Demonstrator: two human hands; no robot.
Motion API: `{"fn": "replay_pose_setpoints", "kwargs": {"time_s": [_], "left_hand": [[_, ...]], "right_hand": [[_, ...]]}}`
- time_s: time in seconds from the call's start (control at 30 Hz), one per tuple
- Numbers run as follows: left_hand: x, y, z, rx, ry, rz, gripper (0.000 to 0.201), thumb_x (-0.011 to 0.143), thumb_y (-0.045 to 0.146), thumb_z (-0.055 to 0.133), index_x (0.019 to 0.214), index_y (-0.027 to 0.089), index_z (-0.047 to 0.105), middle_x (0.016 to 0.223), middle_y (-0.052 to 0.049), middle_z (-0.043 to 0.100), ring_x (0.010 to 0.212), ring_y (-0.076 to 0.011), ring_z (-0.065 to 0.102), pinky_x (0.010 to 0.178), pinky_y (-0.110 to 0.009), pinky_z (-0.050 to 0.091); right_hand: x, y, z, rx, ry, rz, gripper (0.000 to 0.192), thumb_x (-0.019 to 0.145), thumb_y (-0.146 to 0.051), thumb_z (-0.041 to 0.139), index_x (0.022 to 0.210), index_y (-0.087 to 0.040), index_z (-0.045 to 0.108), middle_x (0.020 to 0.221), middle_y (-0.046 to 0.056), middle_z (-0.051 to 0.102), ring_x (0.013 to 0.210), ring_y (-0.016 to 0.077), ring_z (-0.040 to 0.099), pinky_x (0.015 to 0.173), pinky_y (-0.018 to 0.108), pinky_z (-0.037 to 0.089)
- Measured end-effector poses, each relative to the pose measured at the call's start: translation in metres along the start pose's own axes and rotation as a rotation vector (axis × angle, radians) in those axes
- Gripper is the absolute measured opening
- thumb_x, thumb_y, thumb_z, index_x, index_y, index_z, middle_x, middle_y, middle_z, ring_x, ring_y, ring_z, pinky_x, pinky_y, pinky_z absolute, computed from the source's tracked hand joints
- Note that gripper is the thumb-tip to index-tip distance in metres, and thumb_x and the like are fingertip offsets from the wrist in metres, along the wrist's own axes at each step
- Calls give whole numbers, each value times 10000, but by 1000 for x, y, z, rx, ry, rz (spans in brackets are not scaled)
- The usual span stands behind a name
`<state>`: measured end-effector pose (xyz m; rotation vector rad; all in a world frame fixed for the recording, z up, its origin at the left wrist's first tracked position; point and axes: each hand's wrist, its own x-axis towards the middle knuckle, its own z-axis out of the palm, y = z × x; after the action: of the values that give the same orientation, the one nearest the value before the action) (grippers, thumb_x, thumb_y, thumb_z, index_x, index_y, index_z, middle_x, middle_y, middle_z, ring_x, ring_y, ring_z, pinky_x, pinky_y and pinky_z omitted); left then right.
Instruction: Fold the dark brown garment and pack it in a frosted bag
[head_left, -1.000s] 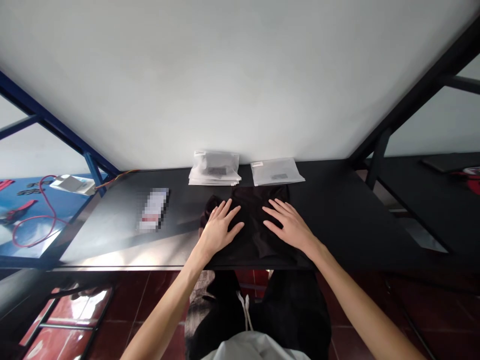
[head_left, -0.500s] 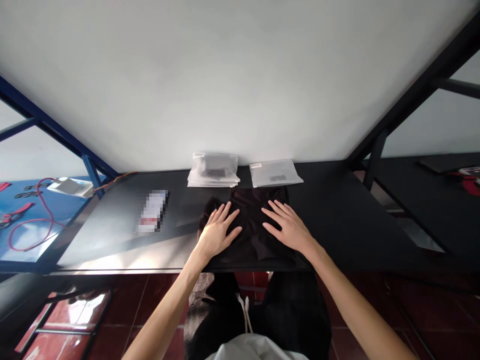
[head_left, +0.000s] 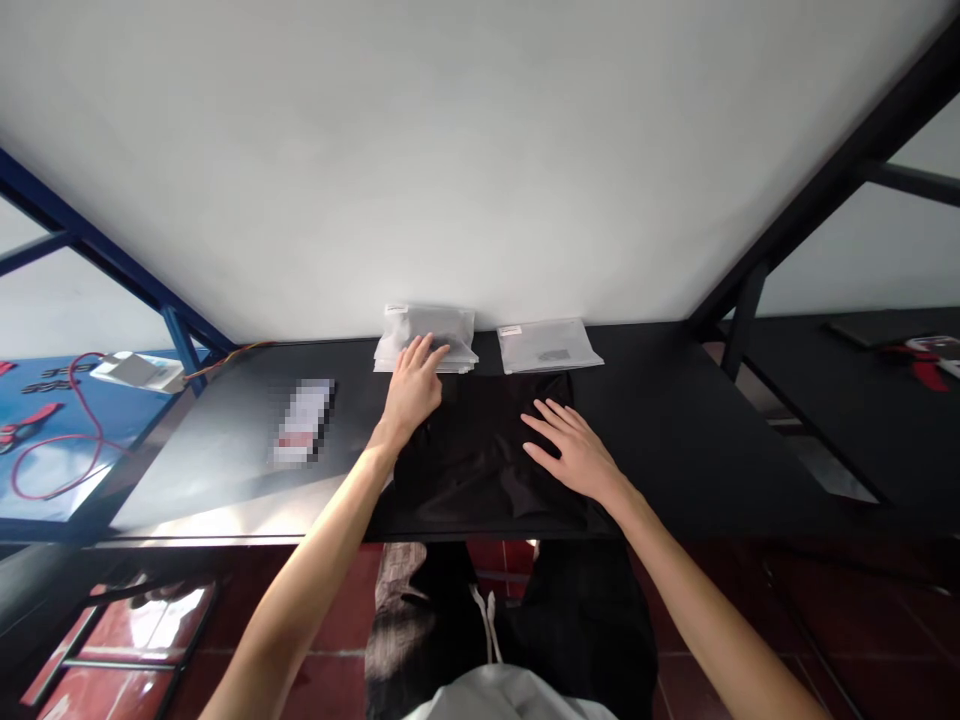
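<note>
A piece of black cloth [head_left: 480, 470] is spread over the front middle of the black table. My right hand [head_left: 574, 450] lies on its right part, open, with the fingers stretched out and spread. My left hand [head_left: 415, 385] is at the cloth's far left corner, open, its fingers pointing away from me. The fingertips overlap the front of a stack of frosted plastic bags [head_left: 401, 330]; whether they touch it I cannot tell. A single frosted bag [head_left: 544, 343] with a white label lies to the right of that stack, behind the cloth.
A blurred-out flat object [head_left: 306, 420] lies on the black table [head_left: 690, 430] to the left. A blue table [head_left: 45, 450] with a red cable [head_left: 97, 430] and a white box [head_left: 142, 371] stands further left. Frame posts [head_left: 746, 310] rise at both sides, and a wall [head_left: 480, 170] is behind.
My left hand has moved off the cloth's left part, away from me to the bag stack. The cloth's left side now lies flatter and wider. My right hand has stayed in place.
</note>
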<state>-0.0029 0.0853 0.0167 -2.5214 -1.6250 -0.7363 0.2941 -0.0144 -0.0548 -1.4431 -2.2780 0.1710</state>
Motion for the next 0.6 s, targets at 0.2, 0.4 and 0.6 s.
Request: {"fn": "replay_pose_setpoints", "kwargs": {"time_s": [0.2, 0.4, 0.6], "left_hand": [[34, -14, 10, 113, -70, 7, 718, 837, 33, 487, 1524, 228, 550, 1686, -98, 403, 1580, -340, 329, 1289, -613, 249], [46, -19, 10, 88, -67, -9, 674, 899, 50, 455, 1529, 267, 554, 1673, -86, 428, 1566, -341, 355, 1282, -623, 245], [32, -8, -1, 83, -48, -16, 660, 925, 62, 446, 1529, 302, 559, 1657, -59, 456, 1545, -323, 400, 1273, -584, 289]], "right_hand": [[1, 0, 1, 2, 9, -4, 468, 1042, -436, 515, 1485, -318, 611, 1592, 76, 540, 1506, 328, 459, 1205, 607, 421], [2, -1, 0, -3, 25, -6, 454, 1039, -427, 526, 1463, -304, 631, 1576, 88, 556, 1489, 329, 482, 1192, 610, 438], [1, 0, 2, 1, 35, -9, 451, 1035, -424, 523, 1460, -320, 631, 1575, 76, 561, 1486, 323, 487, 1190, 609, 438]]}}
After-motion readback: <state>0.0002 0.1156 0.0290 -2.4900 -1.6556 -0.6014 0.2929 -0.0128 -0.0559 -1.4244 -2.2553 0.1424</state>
